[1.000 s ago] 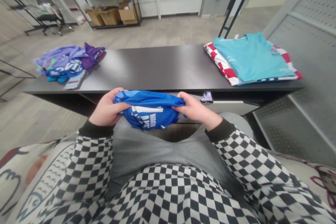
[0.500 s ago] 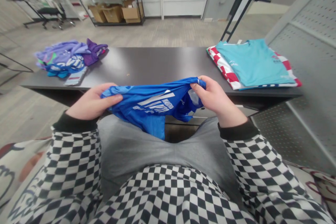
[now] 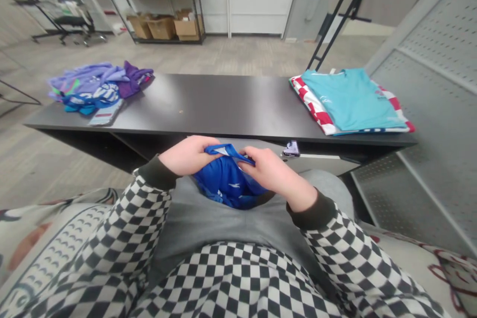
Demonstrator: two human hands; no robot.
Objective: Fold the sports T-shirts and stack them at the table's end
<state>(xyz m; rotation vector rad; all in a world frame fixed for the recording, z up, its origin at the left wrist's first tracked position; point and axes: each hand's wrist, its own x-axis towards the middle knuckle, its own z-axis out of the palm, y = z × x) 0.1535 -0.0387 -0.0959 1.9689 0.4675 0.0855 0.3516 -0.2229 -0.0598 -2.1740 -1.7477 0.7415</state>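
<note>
A bright blue printed jersey (image 3: 227, 182) hangs bunched in my lap, just in front of the black table (image 3: 208, 107). My left hand (image 3: 188, 155) is closed on one end of its gathered edge. My right hand (image 3: 272, 171) pinches the same edge a little further along, with the fingertips of both hands close together. Most of the jersey sags below my hands, so its print and shape are largely hidden. The hands are well below the table's near edge and not touching it.
A folded turquoise shirt (image 3: 348, 101) lies on a red-and-white checked garment (image 3: 316, 107) at the table's right end. A loose purple and blue clothing pile (image 3: 99, 88) sits at the left. A perforated grey panel (image 3: 436, 74) stands to the right.
My hands have come closer together and lower, and the jersey, spread wide half a second ago, is now gathered into a small bunch over my lap.
</note>
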